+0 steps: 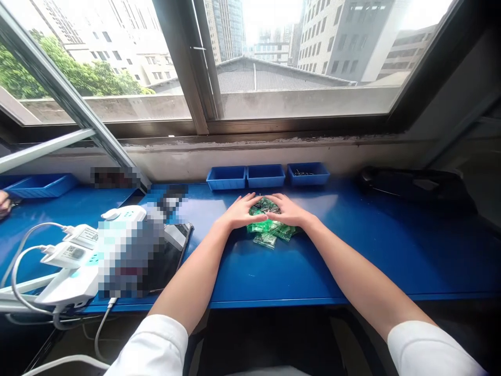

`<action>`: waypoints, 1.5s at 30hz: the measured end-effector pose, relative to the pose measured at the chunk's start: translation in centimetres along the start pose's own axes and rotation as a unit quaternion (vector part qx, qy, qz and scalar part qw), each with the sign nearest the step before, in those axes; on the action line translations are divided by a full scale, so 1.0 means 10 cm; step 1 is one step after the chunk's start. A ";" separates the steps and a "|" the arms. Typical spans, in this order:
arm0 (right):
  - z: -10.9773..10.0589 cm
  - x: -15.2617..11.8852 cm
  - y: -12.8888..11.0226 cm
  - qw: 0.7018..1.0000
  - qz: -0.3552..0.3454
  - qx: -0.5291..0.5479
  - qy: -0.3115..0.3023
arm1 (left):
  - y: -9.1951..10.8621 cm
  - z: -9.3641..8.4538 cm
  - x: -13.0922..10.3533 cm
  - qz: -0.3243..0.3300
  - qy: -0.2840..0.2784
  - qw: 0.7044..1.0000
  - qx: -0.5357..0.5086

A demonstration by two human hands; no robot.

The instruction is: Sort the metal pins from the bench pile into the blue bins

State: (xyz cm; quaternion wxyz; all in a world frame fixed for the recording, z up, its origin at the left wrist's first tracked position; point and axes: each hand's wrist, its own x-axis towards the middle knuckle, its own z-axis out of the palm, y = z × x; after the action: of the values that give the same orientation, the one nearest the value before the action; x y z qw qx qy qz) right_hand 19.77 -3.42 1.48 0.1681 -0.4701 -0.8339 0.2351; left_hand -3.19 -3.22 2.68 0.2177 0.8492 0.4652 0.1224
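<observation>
Both hands rest around a pile of small green-tinted clear plastic bags (270, 230) on the blue tabletop. Dark, thin pieces like screws or pins show in and among the bags, too small to name surely. My left hand (243, 211) lies at the pile's left side with its fingers stretched out. Opposite it, my right hand (287, 210) curves over the right side, fingers extended too. The thumbs nearly meet in front, and the fingertips come close together at the back. Parts of the pile are hidden beneath the hands.
Behind the pile stand blue bins: a left one (227, 178), a middle one (266, 176) and a right one (308, 174) holding dark pieces. A white power strip (70, 284) and a tablet-like device (178, 245) lie left. A dark bag (415, 185) sits right. Another person's hand (4, 203) shows far left.
</observation>
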 end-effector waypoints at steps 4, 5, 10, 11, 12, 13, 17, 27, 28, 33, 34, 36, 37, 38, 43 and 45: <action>0.05 0.02 -0.04 1.000 -0.019 -0.013 0.007 | 0.02 0.02 0.01 0.022 -0.038 0.999 0.021; 0.07 0.03 -0.05 1.000 -0.017 -0.012 0.018 | 0.01 0.03 0.02 0.027 -0.042 0.998 0.028; 0.17 0.09 -0.16 0.999 -0.005 0.010 0.037 | 0.00 0.03 0.01 0.042 -0.045 0.998 0.028; 0.18 0.09 -0.18 0.999 -0.005 0.012 0.032 | 0.00 0.01 0.01 0.041 -0.043 0.998 0.023; 0.18 0.08 -0.20 1.000 -0.005 0.012 0.025 | -0.01 0.00 0.00 0.040 -0.039 0.998 0.018; 0.18 0.08 -0.22 1.000 -0.004 0.009 0.019 | -0.02 -0.01 0.00 0.038 -0.034 0.999 0.012; 0.17 0.08 -0.16 1.000 -0.018 -0.020 0.015 | -0.05 -0.03 0.00 0.036 -0.021 0.999 0.007; 0.06 0.04 -0.02 0.997 -0.031 0.063 0.023 | -0.02 -0.01 -0.01 0.042 0.010 0.999 -0.014; 0.06 0.04 -0.04 0.995 -0.028 0.089 0.031 | -0.02 -0.01 -0.02 0.043 0.017 0.999 -0.024; 0.03 0.06 -0.06 0.986 -0.029 0.125 0.103 | -0.05 -0.04 -0.02 0.011 0.049 0.996 -0.070; 0.02 0.07 -0.03 0.985 -0.031 0.106 0.135 | -0.06 -0.04 -0.02 0.005 0.057 0.995 -0.076; -0.02 0.07 0.07 0.974 -0.026 0.050 0.218 | -0.07 -0.04 -0.01 -0.001 0.078 0.993 -0.083; -0.05 0.07 0.12 0.965 -0.017 0.016 0.262 | -0.08 -0.04 -0.01 -0.001 0.091 0.992 -0.084; -0.08 0.08 0.19 0.953 -0.005 -0.022 0.301 | -0.08 -0.03 0.00 -0.001 0.104 0.991 -0.082; -0.19 0.10 0.52 0.914 0.096 -0.145 0.367 | -0.07 -0.01 0.02 0.009 0.166 0.985 -0.054; -0.20 0.11 0.61 0.913 0.149 -0.155 0.347 | -0.06 0.00 0.03 0.004 0.181 0.983 -0.044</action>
State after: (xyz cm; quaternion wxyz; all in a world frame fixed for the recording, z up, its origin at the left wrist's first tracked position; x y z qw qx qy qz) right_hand 24.55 0.71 -0.14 0.3352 -0.6609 -0.6695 -0.0523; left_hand -3.46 -2.69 2.42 0.1662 0.8045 0.4878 0.2952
